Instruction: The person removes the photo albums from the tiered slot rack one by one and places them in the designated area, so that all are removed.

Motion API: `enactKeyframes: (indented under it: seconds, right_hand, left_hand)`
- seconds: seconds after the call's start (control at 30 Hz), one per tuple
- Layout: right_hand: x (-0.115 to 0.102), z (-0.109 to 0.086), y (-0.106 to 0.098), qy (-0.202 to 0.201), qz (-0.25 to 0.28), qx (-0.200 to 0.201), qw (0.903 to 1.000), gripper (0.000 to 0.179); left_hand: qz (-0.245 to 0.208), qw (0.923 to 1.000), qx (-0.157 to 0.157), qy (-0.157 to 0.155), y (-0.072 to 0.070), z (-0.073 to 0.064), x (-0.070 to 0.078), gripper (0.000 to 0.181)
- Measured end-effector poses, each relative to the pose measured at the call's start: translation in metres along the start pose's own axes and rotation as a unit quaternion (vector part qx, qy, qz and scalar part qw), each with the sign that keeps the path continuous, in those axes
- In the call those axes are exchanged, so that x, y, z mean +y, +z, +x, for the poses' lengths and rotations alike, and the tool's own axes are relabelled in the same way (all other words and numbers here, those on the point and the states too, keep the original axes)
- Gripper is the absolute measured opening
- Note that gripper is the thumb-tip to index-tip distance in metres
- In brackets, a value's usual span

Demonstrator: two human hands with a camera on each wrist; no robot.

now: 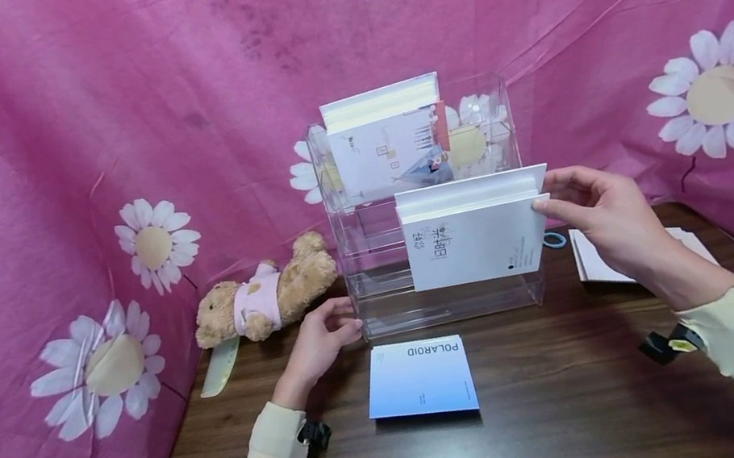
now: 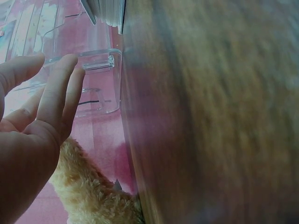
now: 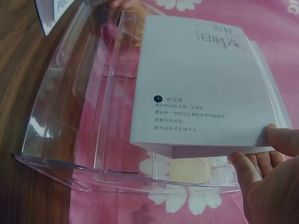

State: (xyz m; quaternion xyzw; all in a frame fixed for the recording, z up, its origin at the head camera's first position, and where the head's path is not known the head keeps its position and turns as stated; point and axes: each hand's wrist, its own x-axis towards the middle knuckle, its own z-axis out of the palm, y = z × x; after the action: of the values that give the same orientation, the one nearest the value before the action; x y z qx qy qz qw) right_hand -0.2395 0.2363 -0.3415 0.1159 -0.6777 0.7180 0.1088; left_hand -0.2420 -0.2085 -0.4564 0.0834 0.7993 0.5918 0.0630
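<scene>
Nearest us lies a blue booklet flat on the wooden table, with bare wood on either side. Just beyond, our left hand rests with straight, slightly spread fingers at the lower left corner of the clear acrylic rack. Our right hand, wrist raised, pinches the right edge of a white book standing upright in the rack's lower tier. A second book stands in the top tier, farther back.
</scene>
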Motion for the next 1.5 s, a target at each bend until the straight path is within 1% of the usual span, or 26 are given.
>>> enactKeyframes:
  seconds: [0.03, 0.07, 0.17, 0.23, 0.3, 0.43, 0.57, 0.63, 0.7, 0.77, 0.83, 0.9, 0.93, 1.0, 1.1, 1.17, 1.4, 1.5]
  right_hand:
    - [0.0, -0.002, -0.001, -0.001, 0.008, -0.001, 1.0, 0.027]
    - [0.0, -0.004, -0.001, 0.0, -0.003, -0.001, 1.0, 0.027]
    - [0.0, -0.011, -0.004, -0.003, -0.051, 0.005, 0.9987, 0.027]
    - [0.0, -0.017, -0.007, -0.004, -0.09, 0.01, 0.9959, 0.028]
    - [0.002, -0.022, -0.01, -0.005, -0.103, 0.012, 0.9946, 0.029]
    - [0.004, -0.033, -0.015, 0.001, -0.154, 0.016, 0.9879, 0.026]
    - [0.004, -0.045, -0.021, 0.005, -0.233, 0.02, 0.9722, 0.025]
    - [0.004, -0.051, -0.025, 0.004, -0.271, 0.026, 0.9622, 0.024]
    - [0.004, -0.058, -0.028, 0.005, -0.294, 0.03, 0.9554, 0.024]
    - [0.004, -0.063, -0.032, 0.009, -0.304, 0.032, 0.9521, 0.024]
    - [0.004, -0.068, -0.035, 0.009, -0.302, 0.032, 0.9528, 0.024]
    - [0.005, -0.073, -0.04, 0.007, -0.307, 0.032, 0.9513, 0.025]
    - [0.005, -0.076, -0.042, 0.004, -0.311, 0.033, 0.9498, 0.025]
    - [0.006, -0.082, -0.046, -0.001, -0.329, 0.038, 0.9436, 0.025]
    - [0.008, -0.09, -0.052, -0.007, -0.341, 0.042, 0.9392, 0.027]
    - [0.01, -0.097, -0.055, -0.007, -0.338, 0.044, 0.9399, 0.028]
    - [0.023, -0.118, -0.063, -0.001, -0.315, 0.058, 0.9474, 0.036]
    - [0.028, -0.127, -0.067, 0.002, -0.313, 0.062, 0.9476, 0.036]
  left_hand:
    - [0.0, 1.0, 0.001, 0.001, 0.0, 0.0, 0.0, 0.047]
    - [0.002, 1.0, 0.001, 0.002, -0.001, 0.0, 0.0, 0.047]
    - [0.003, 1.0, 0.002, 0.003, -0.002, 0.0, -0.001, 0.046]
    - [0.003, 1.0, 0.002, 0.004, -0.002, 0.0, -0.002, 0.046]
    - [0.004, 1.0, 0.001, 0.005, -0.002, 0.001, -0.002, 0.046]
    - [0.006, 1.0, 0.006, 0.002, -0.003, 0.0, -0.004, 0.046]
    - [0.005, 0.9999, 0.014, -0.006, -0.003, -0.001, -0.005, 0.045]
    - [0.004, 0.9999, 0.013, -0.004, -0.003, -0.001, -0.005, 0.045]
    - [0.002, 0.9999, 0.011, -0.003, -0.002, -0.001, -0.005, 0.045]
    - [0.003, 0.9999, 0.01, -0.004, -0.002, -0.001, -0.005, 0.046]
    - [0.004, 1.0, 0.007, -0.002, -0.002, -0.001, -0.005, 0.046]
    - [0.005, 0.9999, 0.008, -0.003, -0.001, -0.001, -0.005, 0.046]
    - [0.004, 0.9999, 0.01, -0.005, 0.0, -0.001, -0.005, 0.046]
    - [-0.002, 0.9999, 0.01, -0.004, 0.001, 0.0, -0.006, 0.047]
    - [-0.011, 0.9999, 0.011, -0.001, 0.003, 0.0, -0.006, 0.047]
    - [-0.017, 0.9998, 0.009, 0.002, 0.004, 0.001, -0.006, 0.047]
    - [-0.014, 0.9999, 0.008, -0.001, 0.004, 0.001, -0.003, 0.047]
    - [-0.012, 0.9999, 0.008, 0.0, 0.004, 0.0, -0.001, 0.047]
